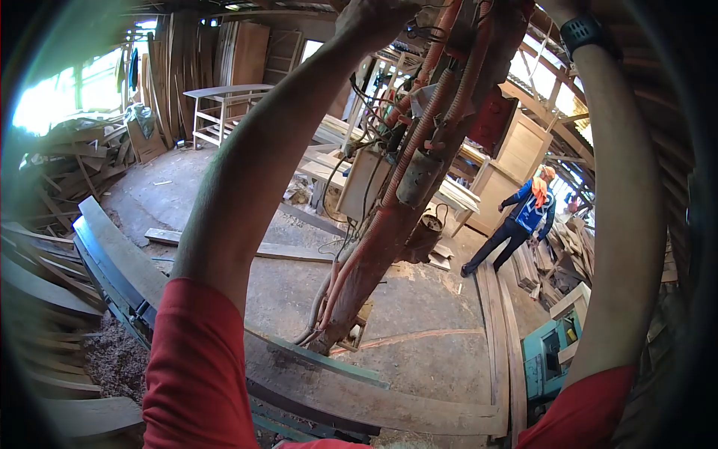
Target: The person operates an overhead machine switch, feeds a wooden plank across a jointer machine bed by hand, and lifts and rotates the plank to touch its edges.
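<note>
Both my arms in red sleeves reach up past a tilted wooden post [381, 262] that carries orange corrugated conduits [419, 138] and loose dark wires [359, 97]. My left hand [376, 21] is at the top edge, just left of the post and close to some wires. Its fingers are partly cut off, so I cannot see what they hold. My right hand [561, 7] is almost wholly beyond the top edge, right of the post. A dark wristband [583, 34] circles that wrist. An electrical box [364, 183] is fixed on the post below my left hand.
A person [529, 213] in a blue top stands to the right near long planks [493, 329]. A teal machine [544, 359] sits at lower right. Long boards [359, 396] lie across the front. Wood scraps [75, 157] are piled at left, near a wooden frame [217, 120].
</note>
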Demonstrator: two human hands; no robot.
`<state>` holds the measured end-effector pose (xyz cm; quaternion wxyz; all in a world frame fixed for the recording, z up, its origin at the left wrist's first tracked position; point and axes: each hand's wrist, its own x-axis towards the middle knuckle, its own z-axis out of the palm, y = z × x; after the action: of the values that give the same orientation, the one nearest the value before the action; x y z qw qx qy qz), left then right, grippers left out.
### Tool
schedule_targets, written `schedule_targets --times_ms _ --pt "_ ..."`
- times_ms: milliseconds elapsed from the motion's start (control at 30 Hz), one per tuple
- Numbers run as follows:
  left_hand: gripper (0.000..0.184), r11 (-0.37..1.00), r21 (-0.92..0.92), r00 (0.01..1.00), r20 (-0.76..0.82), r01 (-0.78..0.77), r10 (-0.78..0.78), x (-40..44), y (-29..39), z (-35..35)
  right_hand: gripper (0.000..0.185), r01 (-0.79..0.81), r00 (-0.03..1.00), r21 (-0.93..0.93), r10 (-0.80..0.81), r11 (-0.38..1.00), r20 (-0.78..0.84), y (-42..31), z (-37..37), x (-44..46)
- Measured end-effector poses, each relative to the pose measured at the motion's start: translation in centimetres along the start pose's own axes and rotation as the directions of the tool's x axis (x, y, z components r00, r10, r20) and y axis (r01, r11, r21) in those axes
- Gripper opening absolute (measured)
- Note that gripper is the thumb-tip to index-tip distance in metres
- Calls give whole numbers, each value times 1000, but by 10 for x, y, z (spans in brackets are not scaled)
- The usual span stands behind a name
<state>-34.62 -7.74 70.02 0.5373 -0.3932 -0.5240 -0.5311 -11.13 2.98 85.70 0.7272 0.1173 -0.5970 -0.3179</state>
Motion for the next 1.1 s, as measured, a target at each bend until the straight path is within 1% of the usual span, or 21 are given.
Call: schedule_targets --times_ms 33,67,133,167,200,233,267,333,367,433,467,567,633,667,733,767,800,833,967,1033,1100 --pt "44 980 -156 988 -104 -128 112 1 0 3 21 -21 999 0 21 1000 26 0 -2 1" --pt "44 979 -159 988 -107 -125 109 4 -2 3 21 -15 999 -1 15 1000 29 -1 -4 1" --pt "35 979 -197 977 212 49 -6 14 -8 1 22 -33 999 -28 34 999 36 -4 -5 0" --pt "35 980 -195 978 210 48 -6 16 -10 2 22 -32 999 -26 33 999 34 -5 -5 -1" --pt "30 969 110 969 138 -222 206 19 -25 14 22 -18 1000 -19 18 1000 17 -6 -4 -2" --pt "25 799 412 897 129 -437 424 24 -38 24 23 -1 1000 -18 1 1000 -3 -6 -6 -1" --pt "25 798 411 894 120 -441 432 28 -39 26 23 3 1000 -26 -4 1000 -12 -8 -10 0" --pt "22 938 49 938 67 -344 340 29 -41 30 23 -78 993 38 74 996 90 -11 -16 0" --pt "22 938 49 938 68 -343 339 33 -44 31 23 -79 993 39 75 996 91 -11 -16 1" --pt "21 828 210 854 105 -519 509 43 -48 35 24 -17 998 -34 20 999 64 -10 -16 1" --pt "21 830 207 856 105 -517 507 44 -50 38 24 -17 997 -35 19 999 68 -10 -16 0" --pt "22 784 411 885 247 -465 396 53 -36 35 24 -10 999 -16 10 1000 32 -10 -16 2" --pt "23 242 833 831 376 -497 410 53 -39 51 23 -27 998 -7 27 1000 59 -7 -13 2" --pt "23 245 830 830 381 -501 407 52 -42 56 23 -31 997 -6 31 1000 65 -6 -11 2" --pt "27 664 614 899 208 -427 386 56 -38 57 22 -24 996 45 19 999 90 -2 -9 8" --pt "27 664 613 898 209 -429 387 55 -35 60 22 -25 996 45 21 999 91 1 -8 10" --pt "30 919 371 992 50 -130 120 45 1 40 22 -54 991 44 48 998 126 -2 -12 11" --pt "34 978 54 980 -16 201 -200 39 22 29 22 -81 984 43 73 996 161 -3 -13 10" --pt "41 957 105 960 39 270 -276 43 16 31 22 -87 988 4 85 996 132 -6 -11 9" --pt "38 974 87 978 -39 209 -206 35 15 32 21 -132 979 77 117 988 170 -9 -13 9" --pt "37 977 95 981 0 191 -192 34 13 30 21 -111 983 51 102 993 150 -11 -15 7"
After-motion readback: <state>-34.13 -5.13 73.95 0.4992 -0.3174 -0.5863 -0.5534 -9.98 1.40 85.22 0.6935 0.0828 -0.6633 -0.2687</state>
